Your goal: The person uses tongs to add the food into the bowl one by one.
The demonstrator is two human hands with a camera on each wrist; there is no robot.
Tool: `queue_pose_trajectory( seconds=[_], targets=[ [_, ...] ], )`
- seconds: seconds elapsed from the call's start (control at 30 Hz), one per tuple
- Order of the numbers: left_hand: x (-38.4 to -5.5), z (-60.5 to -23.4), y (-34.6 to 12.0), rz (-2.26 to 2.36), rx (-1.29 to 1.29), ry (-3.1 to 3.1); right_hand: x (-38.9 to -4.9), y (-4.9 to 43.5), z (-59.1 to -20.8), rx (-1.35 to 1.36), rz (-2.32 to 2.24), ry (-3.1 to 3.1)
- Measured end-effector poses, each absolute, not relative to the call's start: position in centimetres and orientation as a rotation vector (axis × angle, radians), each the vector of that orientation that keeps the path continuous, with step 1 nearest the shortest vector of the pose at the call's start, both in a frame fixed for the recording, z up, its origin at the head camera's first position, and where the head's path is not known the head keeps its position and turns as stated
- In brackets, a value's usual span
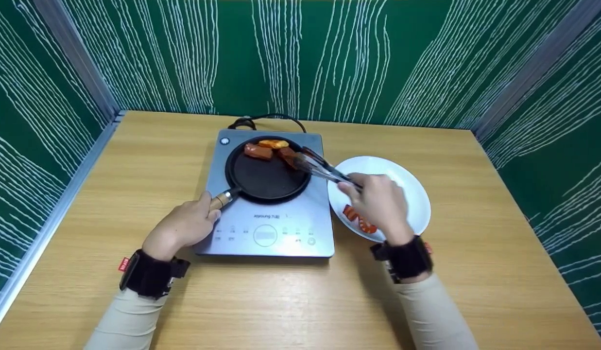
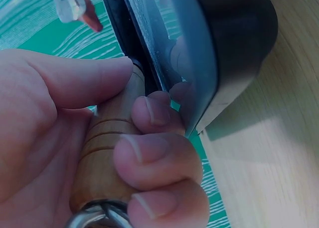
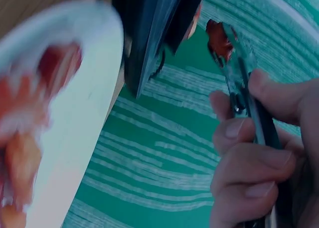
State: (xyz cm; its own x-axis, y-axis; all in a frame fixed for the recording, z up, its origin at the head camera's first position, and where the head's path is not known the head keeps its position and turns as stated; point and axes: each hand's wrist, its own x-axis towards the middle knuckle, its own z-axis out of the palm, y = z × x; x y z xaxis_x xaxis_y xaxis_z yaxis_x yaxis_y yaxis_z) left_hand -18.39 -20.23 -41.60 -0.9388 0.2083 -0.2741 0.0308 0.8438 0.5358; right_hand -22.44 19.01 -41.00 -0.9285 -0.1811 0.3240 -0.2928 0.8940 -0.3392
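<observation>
My left hand (image 1: 183,224) grips the wooden handle (image 2: 107,133) of a small black frying pan (image 1: 268,182), thumb along its top and fingers curled beneath. The pan sits on an induction cooker (image 1: 276,214). In my right hand (image 1: 384,200) are kitchen tongs (image 1: 324,171), their clear tips holding a reddish-brown piece of food (image 3: 219,41) over the right part of the pan. A brown-red chunk (image 1: 258,151) and a yellow-orange piece (image 1: 275,144) lie near the pan's far rim. Motion blurs the tong tips in the head view.
Right of the cooker, under my right hand, stands a white plate (image 1: 417,204) with red-orange food pieces (image 1: 366,224) at its near left. A black cable (image 1: 276,115) loops behind the cooker. Green, white-streaked panels (image 1: 319,58) border the wooden table (image 1: 261,301).
</observation>
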Motion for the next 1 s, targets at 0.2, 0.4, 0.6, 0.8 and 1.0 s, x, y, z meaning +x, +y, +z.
queue_pose_trajectory(
  seconds=[0.2, 0.4, 0.6, 0.8, 1.0],
  targets=[
    [-18.4, -41.6, -20.3, 0.76, 0.185, 2.705, -22.6, 16.1, -41.7, 0.292, 0.523, -2.791],
    [-18.4, -41.6, -20.3, 0.728, 0.209, 2.723, -22.5, 14.4, -42.5, 0.239, 0.511, -2.803],
    [-18.3, -41.6, -20.3, 0.761, 0.179, 2.706, -22.3, 13.6, -42.8, 0.229, 0.479, -2.801],
    [-18.3, -41.6, -20.3, 0.766, 0.19, 2.715, -22.2, 13.8, -42.6, 0.221, 0.505, -2.826],
    [-18.4, -41.6, -20.3, 0.768, 0.193, 2.705, -22.0, 14.2, -42.2, 0.215, 0.513, -2.851]
  ],
)
